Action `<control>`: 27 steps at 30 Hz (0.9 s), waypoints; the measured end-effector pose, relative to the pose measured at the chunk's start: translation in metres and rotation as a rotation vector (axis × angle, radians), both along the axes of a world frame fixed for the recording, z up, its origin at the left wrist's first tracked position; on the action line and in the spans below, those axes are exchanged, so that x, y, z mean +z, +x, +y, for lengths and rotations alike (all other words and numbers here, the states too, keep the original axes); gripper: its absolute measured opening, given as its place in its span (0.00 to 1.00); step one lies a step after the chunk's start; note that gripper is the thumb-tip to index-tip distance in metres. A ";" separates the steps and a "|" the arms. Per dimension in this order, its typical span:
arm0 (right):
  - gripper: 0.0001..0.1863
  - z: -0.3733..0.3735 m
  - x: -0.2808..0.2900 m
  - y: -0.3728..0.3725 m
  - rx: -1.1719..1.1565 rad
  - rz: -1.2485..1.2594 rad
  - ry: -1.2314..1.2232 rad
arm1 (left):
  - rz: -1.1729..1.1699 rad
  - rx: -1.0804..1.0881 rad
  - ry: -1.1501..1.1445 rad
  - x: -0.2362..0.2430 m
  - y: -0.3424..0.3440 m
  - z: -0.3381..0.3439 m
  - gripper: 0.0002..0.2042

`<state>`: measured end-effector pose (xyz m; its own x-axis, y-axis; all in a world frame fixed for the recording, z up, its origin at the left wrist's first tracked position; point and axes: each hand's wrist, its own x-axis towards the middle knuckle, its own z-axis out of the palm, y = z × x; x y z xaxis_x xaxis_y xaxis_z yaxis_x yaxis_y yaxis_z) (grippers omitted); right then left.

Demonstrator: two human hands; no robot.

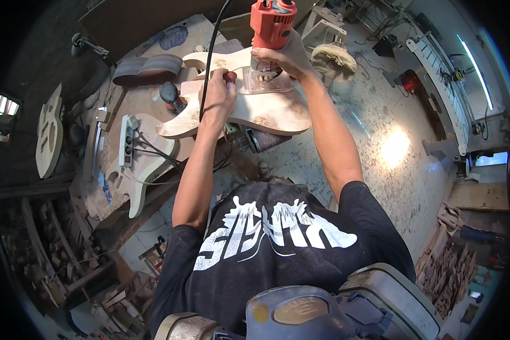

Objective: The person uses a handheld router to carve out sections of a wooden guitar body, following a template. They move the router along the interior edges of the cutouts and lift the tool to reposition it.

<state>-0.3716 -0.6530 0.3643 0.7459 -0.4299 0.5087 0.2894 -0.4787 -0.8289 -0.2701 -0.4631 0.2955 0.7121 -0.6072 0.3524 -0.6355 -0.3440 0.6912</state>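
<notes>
A red handheld router stands upright on its clear plastic base, which rests on a pale wooden electric guitar body. My right hand wraps round the router's lower housing, just above that base. At the base's left side, my left hand is closed on a small red knob, and its heel lies over the wood. Some of its fingers are hidden. The router's bit cannot be made out through the base. Past my left wrist hangs a black cable.
On the bench at left lie another guitar body, a white power strip with cables, a dark-topped power tool and a dark curved block. One more guitar body stands far left. Below the worked body shows a sanding drum.
</notes>
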 end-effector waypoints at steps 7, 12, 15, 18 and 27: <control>0.23 0.008 0.003 -0.007 -0.029 0.001 -0.037 | -0.003 -0.014 0.006 -0.001 -0.003 0.006 0.17; 0.23 0.013 0.004 -0.012 -0.061 0.016 -0.006 | 0.058 -0.024 0.028 0.002 -0.007 0.008 0.17; 0.23 0.014 0.004 -0.012 -0.034 0.019 0.013 | 0.061 -0.037 0.003 -0.001 -0.005 0.010 0.17; 0.22 0.015 0.005 -0.016 -0.055 0.044 -0.030 | 0.056 -0.047 0.008 -0.003 -0.005 0.011 0.17; 0.20 0.013 -0.006 -0.017 -0.023 0.018 -0.004 | 0.054 -0.057 0.023 -0.002 -0.010 0.017 0.17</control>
<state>-0.3888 -0.6402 0.3585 0.7450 -0.4448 0.4970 0.2635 -0.4883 -0.8319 -0.2803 -0.4465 0.2935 0.6939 -0.6546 0.3000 -0.6166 -0.3250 0.7171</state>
